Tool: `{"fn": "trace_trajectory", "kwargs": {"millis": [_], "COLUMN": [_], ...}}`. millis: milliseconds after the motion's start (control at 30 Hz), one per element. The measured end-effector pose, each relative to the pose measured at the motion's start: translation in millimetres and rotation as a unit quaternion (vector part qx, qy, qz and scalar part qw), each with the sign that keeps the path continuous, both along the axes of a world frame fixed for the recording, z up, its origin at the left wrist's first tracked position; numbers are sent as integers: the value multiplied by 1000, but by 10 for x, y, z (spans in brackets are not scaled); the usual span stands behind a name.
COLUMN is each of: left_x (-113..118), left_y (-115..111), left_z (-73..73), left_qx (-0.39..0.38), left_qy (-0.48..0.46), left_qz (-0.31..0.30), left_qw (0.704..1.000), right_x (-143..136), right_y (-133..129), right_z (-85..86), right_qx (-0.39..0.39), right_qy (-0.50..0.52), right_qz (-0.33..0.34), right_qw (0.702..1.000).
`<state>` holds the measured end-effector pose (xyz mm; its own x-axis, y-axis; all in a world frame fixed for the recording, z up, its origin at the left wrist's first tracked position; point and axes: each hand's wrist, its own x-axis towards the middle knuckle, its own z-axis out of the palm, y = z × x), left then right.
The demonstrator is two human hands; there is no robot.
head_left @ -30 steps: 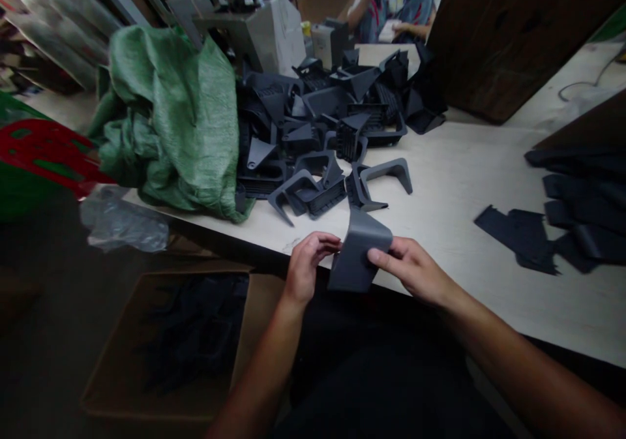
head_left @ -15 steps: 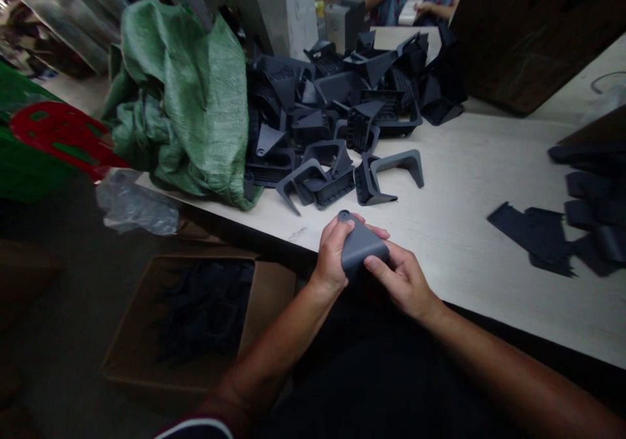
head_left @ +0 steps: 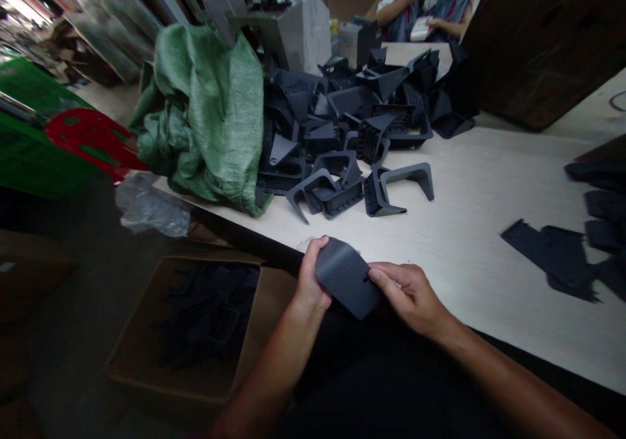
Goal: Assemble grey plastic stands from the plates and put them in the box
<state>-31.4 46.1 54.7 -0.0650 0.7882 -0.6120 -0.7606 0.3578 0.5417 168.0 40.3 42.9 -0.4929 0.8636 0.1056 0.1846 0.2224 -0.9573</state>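
A dark grey plastic part (head_left: 349, 279) with a broad smooth face and a rounded bend is held between both hands, in front of the table's near edge. My left hand (head_left: 313, 276) grips its left side, thumb at the upper corner. On the right side, my right hand (head_left: 403, 289) pinches the edge with thumb and fingers, the thumb beside a small dark slot. The part's underside is hidden. Beyond the hands, a heap of similar grey U-shaped plastic parts (head_left: 355, 103) covers the table (head_left: 460, 230).
A green woven sack (head_left: 210, 113) leans against the heap. Below left stands a cardboard box (head_left: 276, 302) with dark parts inside. Flat dark pieces (head_left: 552, 256) lie at right. A large brown box (head_left: 528, 54), a red stool (head_left: 90, 139) and a person's hands (head_left: 435, 27) are farther back.
The plastic part has been turned in my hands: its wide flat face now shows instead of the end with the round hole. My view has shifted slightly.
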Motion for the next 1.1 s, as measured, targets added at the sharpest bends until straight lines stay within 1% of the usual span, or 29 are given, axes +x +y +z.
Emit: {"fn": "trace_trajectory", "kwargs": {"millis": [67, 133, 167, 200, 267, 333, 367, 400, 433, 467, 500, 533, 567, 600, 633, 667, 700, 733, 767, 833, 900, 1000, 1100], "left_x": [-132, -313, -427, -563, -907, -1348, -1593, -1842, -2080, -2293, -2467, -2589, -2652, -2652, -2592, -2482, -2332, -2157, -1972, -1619, -1329, -996, -698], "left_y": [-105, -239, -316, -398, -564, -710, -767, -810, -839, -853, -851, -832, -797, -744, -674, -589, -489, -376, -253, 15, 295, 673, 913], "left_z": [-28, -20, -6, 10, 33, 26, 9, -15, -42, -71, -98, -123, -145, -165, -182, -198, -213, -227, -241, -278, -331, -441, -550], "left_qx": [-35, -41, -37, -34, -31, -38, -40, -40, -48, -69, -108, -145, -160, -152, -121, -73, -19, 24, 57, 116, 168, 196, 207], "left_qy": [35, 60, 72, 88, 141, 240, 304, 380, 454, 528, 603, 656, 685, 692, 681, 659, 632, 615, 606, 594, 593, 606, 610], "left_qz": [-3, -13, -24, -38, -58, -38, -22, 5, 4, -10, -14, -8, 1, 13, 22, 23, 20, 6, -11, -63, -107, -109, -120], "left_qw": [999, 997, 996, 995, 988, 969, 952, 924, 890, 846, 790, 740, 711, 706, 722, 749, 774, 788, 794, 794, 780, 763, 755], "right_x": [-65, -105, -111, -105, -58, 28, 82, 139, 196, 250, 299, 339, 367, 384, 388, 379, 359, 330, 295, 220, 162, 143, 206], "right_y": [-11, 2, 18, 42, 117, 230, 299, 372, 448, 523, 595, 661, 719, 770, 813, 850, 883, 913, 944, 1009, 1078, 1157, 1181], "right_z": [6, -9, -24, -43, -86, -130, -151, -173, -196, -218, -240, -261, -279, -295, -308, -318, -329, -341, -357, -403, -468, -575, -676], "right_qx": [-24, -45, -49, -48, -42, -31, -22, -14, -2, 12, 29, 51, 76, 100, 122, 136, 143, 143, 141, 135, 134, 136, 131], "right_qy": [-11, -20, -27, -34, -53, -70, -77, -84, -92, -100, -110, -122, -135, -150, -162, -174, -185, -195, -202, -212, -209, -186, -138], "right_qz": [34, 65, 70, 66, 36, -15, -46, -76, -107, -134, -158, -176, -190, -200, -205, -206, -205, -202, -200, -202, -213, -230, -257], "right_qw": [999, 997, 996, 996, 997, 997, 996, 993, 990, 986, 981, 975, 969, 963, 957, 953, 951, 949, 948, 947, 945, 946, 948]}}
